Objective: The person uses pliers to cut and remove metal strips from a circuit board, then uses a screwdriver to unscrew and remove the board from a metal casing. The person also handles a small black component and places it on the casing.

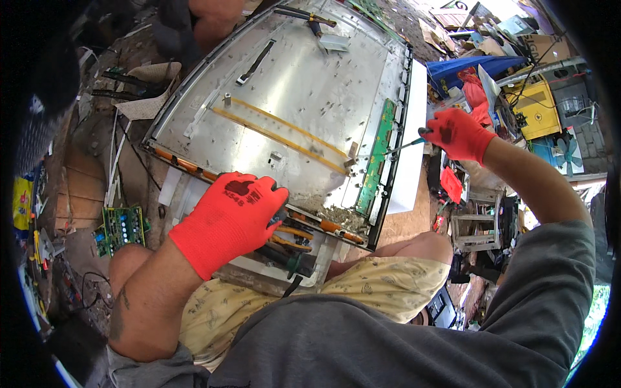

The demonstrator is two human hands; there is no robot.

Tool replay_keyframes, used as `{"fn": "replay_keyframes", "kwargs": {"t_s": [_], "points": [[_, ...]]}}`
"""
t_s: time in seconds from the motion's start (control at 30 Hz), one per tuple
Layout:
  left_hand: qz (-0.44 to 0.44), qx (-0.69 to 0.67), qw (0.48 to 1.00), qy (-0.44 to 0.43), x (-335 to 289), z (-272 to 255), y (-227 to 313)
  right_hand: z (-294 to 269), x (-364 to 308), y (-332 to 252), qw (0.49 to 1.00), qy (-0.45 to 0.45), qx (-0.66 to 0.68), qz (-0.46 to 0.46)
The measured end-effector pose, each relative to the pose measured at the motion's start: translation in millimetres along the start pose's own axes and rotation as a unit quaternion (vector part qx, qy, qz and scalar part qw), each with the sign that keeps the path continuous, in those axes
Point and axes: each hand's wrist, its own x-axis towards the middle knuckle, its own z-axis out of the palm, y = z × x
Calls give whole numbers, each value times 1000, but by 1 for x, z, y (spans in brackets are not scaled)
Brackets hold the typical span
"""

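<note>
A large flat metal panel with a dark frame, probably the back of a flat screen, lies before me. My right hand, in a red glove, is closed around a thin screwdriver. Its tip points left, at the long green circuit board along the panel's right side; contact cannot be made out. My left hand, gloved in red too, is at the panel's near edge with fingers curled. What those fingers grip is hidden. Just below it are yellow-handled pliers and a dark corded tool.
On the panel lie yellow strips, a black strip, a scraper and another yellow-handled tool. A loose circuit board lies at left. A wooden stool and a yellow case stand at right, amid clutter.
</note>
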Motion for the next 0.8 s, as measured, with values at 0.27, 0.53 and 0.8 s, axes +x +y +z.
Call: {"fn": "replay_keyframes", "kwargs": {"t_s": [0.27, 0.53, 0.8], "points": [[20, -4, 1000, 24, -4, 4, -2, -14, 19, 21, 759, -349, 435, 336], [31, -11, 999, 35, 0, 9, -5, -8, 13, -10, 940, 56, -278, -190], [33, 2, 999, 35, 2, 12, -4, -21, 30, 29, 876, 18, 462, 135]]}}
